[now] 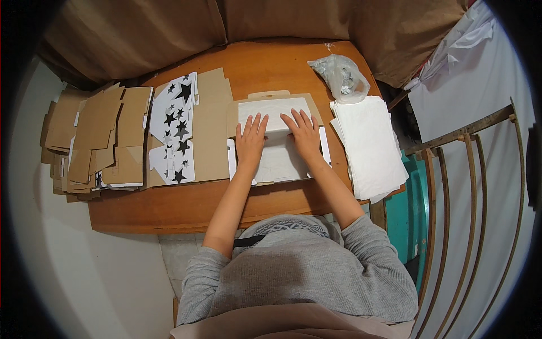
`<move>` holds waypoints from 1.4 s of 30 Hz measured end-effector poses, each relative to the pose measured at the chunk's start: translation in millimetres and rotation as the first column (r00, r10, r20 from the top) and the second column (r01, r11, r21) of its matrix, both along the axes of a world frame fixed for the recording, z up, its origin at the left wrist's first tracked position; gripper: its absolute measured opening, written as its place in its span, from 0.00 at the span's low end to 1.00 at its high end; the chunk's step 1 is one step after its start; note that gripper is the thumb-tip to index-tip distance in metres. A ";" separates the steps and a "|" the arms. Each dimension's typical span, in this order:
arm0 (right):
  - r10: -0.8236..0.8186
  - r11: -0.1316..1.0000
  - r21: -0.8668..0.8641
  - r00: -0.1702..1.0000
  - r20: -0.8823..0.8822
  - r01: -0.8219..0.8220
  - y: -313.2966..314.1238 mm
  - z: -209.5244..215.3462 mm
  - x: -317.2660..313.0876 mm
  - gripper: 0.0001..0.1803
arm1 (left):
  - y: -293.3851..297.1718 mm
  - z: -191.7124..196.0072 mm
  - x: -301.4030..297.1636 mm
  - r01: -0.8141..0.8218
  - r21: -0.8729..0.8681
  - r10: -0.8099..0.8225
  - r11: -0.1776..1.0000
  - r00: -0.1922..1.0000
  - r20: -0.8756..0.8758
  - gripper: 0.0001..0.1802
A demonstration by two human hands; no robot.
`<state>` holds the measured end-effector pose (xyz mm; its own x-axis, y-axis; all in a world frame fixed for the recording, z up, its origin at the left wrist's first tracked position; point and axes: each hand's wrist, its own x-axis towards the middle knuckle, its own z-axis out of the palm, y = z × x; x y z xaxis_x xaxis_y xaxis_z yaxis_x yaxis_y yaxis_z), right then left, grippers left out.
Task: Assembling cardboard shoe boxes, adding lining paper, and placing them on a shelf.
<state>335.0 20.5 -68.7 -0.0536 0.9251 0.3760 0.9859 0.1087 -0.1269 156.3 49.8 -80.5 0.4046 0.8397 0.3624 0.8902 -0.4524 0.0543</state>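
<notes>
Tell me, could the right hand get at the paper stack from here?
Probably yes. The right hand is at the box; the paper stack lies to its right, with nothing seeming to block the way. The bag sits near the stack's far end.

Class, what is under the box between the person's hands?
The brown table shows beyond the box's far and near edges. The patch directly beneath is covered, so anything else there cannot be seen.
</notes>
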 end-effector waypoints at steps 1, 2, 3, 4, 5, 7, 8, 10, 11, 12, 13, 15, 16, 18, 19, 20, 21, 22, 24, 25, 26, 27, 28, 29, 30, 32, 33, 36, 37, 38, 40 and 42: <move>-0.002 1.000 -0.002 1.000 0.001 0.002 -0.8 -0.6 1.3 0.41 | -0.9 1.3 1.4 0.003 -0.028 -0.002 1.000 1.000 0.023 0.41; 0.010 1.000 0.007 1.000 -0.010 -0.010 -0.6 1.1 0.0 0.40 | -1.5 1.6 0.6 0.001 -0.055 0.001 0.999 0.999 0.044 0.41; 0.022 1.000 0.018 1.000 -0.020 -0.022 -0.5 2.7 -1.2 0.40 | -2.1 0.3 0.1 -0.002 -0.055 0.005 0.999 0.999 0.043 0.41; 0.025 1.000 0.018 0.999 -0.021 -0.025 -1.0 4.3 -2.7 0.40 | -3.2 -0.2 -0.2 0.002 -0.016 -0.001 1.000 0.998 0.063 0.41; 0.036 0.999 0.021 0.999 -0.031 -0.035 -2.3 4.7 -2.8 0.39 | -4.3 -0.7 0.5 0.009 0.024 -0.010 1.000 0.996 0.083 0.41; 0.046 0.999 0.024 0.998 -0.041 -0.045 -2.6 5.7 -3.5 0.39 | -8.2 -2.0 2.7 -0.033 0.037 0.031 0.999 0.998 0.061 0.41; 0.088 0.995 0.046 0.993 -0.073 -0.085 -1.9 5.8 -3.2 0.38 | -10.1 -1.5 5.3 -0.072 0.051 0.070 0.996 0.997 0.041 0.41; 0.128 0.990 0.069 0.986 -0.103 -0.121 -1.6 5.7 -2.8 0.37 | -17.1 -1.1 8.7 -0.114 0.044 0.113 0.993 0.993 0.017 0.41; 0.146 0.987 0.078 0.984 -0.099 -0.138 -3.0 6.2 -4.8 0.37 | -19.0 -1.5 8.3 -0.163 0.038 0.164 0.986 0.986 -0.008 0.41; 0.164 0.984 0.087 0.982 -0.096 -0.156 -3.4 6.9 -6.2 0.36 | -18.6 -1.7 8.2 -0.166 0.038 0.166 0.985 0.986 -0.009 0.41; 0.166 0.984 0.087 0.981 -0.097 -0.158 -2.7 7.7 -7.2 0.36 | -18.1 -2.1 8.0 -0.180 0.038 0.180 0.983 0.984 -0.003 0.40; 0.137 0.989 0.063 0.987 -0.087 -0.131 -2.8 4.8 -5.7 0.36 | -16.4 0.1 7.9 -0.191 0.038 0.191 0.981 0.982 0.004 0.39; 0.136 0.989 0.062 0.987 -0.087 -0.131 -2.7 3.5 -4.2 0.36 | -13.5 1.4 6.2 -0.133 0.068 0.133 0.989 0.991 0.005 0.37; 0.105 0.992 0.074 0.993 -0.062 -0.101 -0.5 3.9 -4.2 0.36 | -8.4 2.4 4.2 -0.078 0.099 0.078 0.992 0.997 0.003 0.36; 0.106 0.992 0.074 0.992 -0.062 -0.102 -0.8 3.8 -4.8 0.36 | -6.7 2.7 4.2 -0.019 0.095 0.020 0.995 1.000 -0.007 0.35; 0.102 0.992 0.082 0.994 -0.048 -0.098 -1.7 3.8 -5.1 0.36 | -5.3 2.4 4.7 0.039 0.091 -0.038 0.995 0.999 -0.017 0.34; 0.097 0.991 0.091 0.995 -0.034 -0.094 -1.7 3.9 -5.4 0.37 | -4.9 1.8 5.5 0.038 0.092 -0.037 0.995 0.999 -0.016 0.34; 0.098 0.991 0.091 0.995 -0.034 -0.095 -0.5 4.0 -5.9 0.37 | -5.0 1.2 6.9 0.019 0.097 -0.019 0.995 1.000 0.000 0.33; 0.098 0.993 0.067 0.995 -0.024 -0.096 -0.3 0.8 -5.4 0.36 | -4.7 -0.6 9.6 0.006 0.101 -0.008 0.995 1.000 0.018 0.32; 0.096 0.993 0.067 0.995 -0.023 -0.094 0.5 -0.7 -5.1 0.36 | -3.2 -1.3 10.0 -0.015 0.093 0.013 0.996 1.000 0.024 0.31; 0.099 0.992 0.078 0.995 -0.027 -0.097 2.6 -2.1 -5.1 0.36 | -1.8 -2.4 10.1 -0.037 0.086 0.035 0.996 0.999 0.030 0.30; 0.103 0.991 0.089 0.994 -0.032 -0.099 3.8 -3.2 -4.4 0.36 | -1.7 -3.6 10.4 -0.036 0.087 0.033 0.996 0.999 0.030 0.30; 0.101 0.991 0.090 0.994 -0.031 -0.098 3.7 -4.2 -3.4 0.36 | -2.0 -4.8 10.7 -0.040 0.083 0.035 0.996 0.998 0.055 0.29; 0.098 0.993 0.072 0.995 -0.023 -0.096 3.7 -4.4 -4.3 0.36 | -2.2 -6.8 9.3 -0.048 0.079 0.042 0.996 0.996 0.080 0.28; 0.096 0.994 0.055 0.995 -0.014 -0.095 3.7 -4.4 -5.3 0.36 | -1.3 -8.6 7.5 -0.050 0.080 0.044 0.996 0.996 0.079 0.28; 0.090 0.994 0.060 0.996 -0.013 -0.089 4.6 -5.3 -4.9 0.35 | 0.8 -9.8 6.1 -0.052 0.030 0.051 0.998 0.999 0.017 0.29; 0.082 0.995 0.063 0.997 -0.012 -0.082 4.9 -6.3 -3.7 0.34 | 0.8 -9.5 6.9 -0.050 0.031 0.050 0.998 0.999 0.017 0.29; 0.075 0.996 0.049 0.995 -0.070 -0.071 5.1 -8.1 -4.1 0.30 | 0.9 -10.6 8.1 -0.043 -0.042 0.047 0.998 0.995 0.093 0.26; 0.075 0.996 0.051 0.995 -0.070 -0.071 5.7 -8.3 -4.4 0.30 | 2.0 -11.0 7.0 -0.045 -0.046 0.050 0.998 0.992 0.112 0.25; 0.072 0.996 0.051 0.993 -0.091 -0.067 6.0 -7.9 -4.9 0.28 | 2.5 -11.0 6.6 -0.042 -0.050 0.048 0.998 0.990 0.130 0.24; 0.063 0.997 0.052 0.992 -0.113 -0.058 5.5 -6.8 -5.0 0.27 | 1.3 -10.8 6.2 -0.042 -0.056 0.050 0.998 0.989 0.141 0.24; 0.071 0.997 0.037 0.993 -0.095 -0.068 5.3 -5.8 -5.0 0.27 | 1.2 -8.4 6.4 -0.042 -0.058 0.051 0.997 0.987 0.151 0.24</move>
<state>330.0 25.8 -74.5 -0.0793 0.9069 0.4138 0.9593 0.1823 -0.2156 162.7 51.1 -88.8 0.3081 0.8766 0.3697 0.8895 -0.4033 0.2149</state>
